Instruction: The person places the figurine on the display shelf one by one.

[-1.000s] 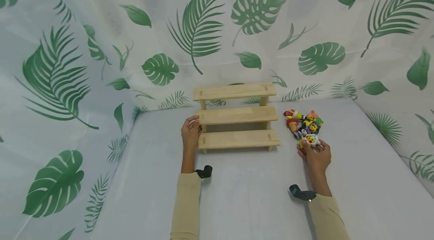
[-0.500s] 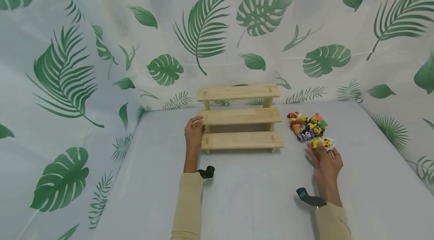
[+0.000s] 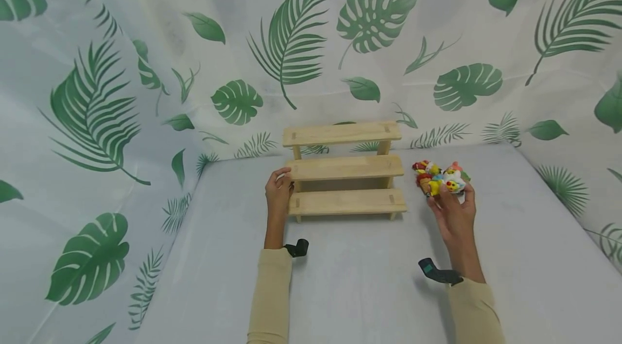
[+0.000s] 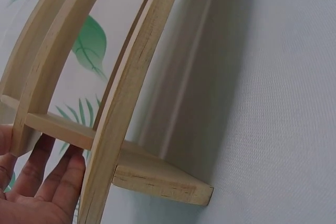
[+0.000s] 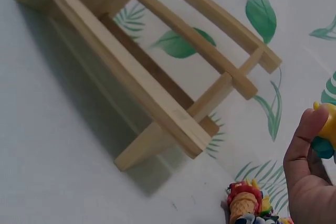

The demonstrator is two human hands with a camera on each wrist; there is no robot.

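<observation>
A three-tier wooden shelf stand [image 3: 345, 168] stands on the white surface near the back. My left hand [image 3: 278, 193] grips its left end at the middle tier; in the left wrist view the fingers [image 4: 65, 182] reach under the board and the thumb lies at its edge. My right hand [image 3: 455, 220] pinches a small yellow and white toy figurine [image 3: 453, 186] between thumb and fingers, over a heap of colourful toy figurines [image 3: 424, 181]. In the right wrist view only a yellow and teal part of the held figurine [image 5: 329, 124] shows. The hand hides part of the heap.
A white sheet with green leaf prints [image 3: 377, 17] hangs behind the stand and along both sides. The white tabletop [image 3: 359, 274] spreads in front of the stand. A dark camera mount [image 3: 439, 274] sits on the right wrist, another [image 3: 297, 248] on the left.
My right hand lifted the figurine, drew it back to the right, then brought it forward over the heap, turning it. My left hand stays at the stand. The head view shifted slightly.
</observation>
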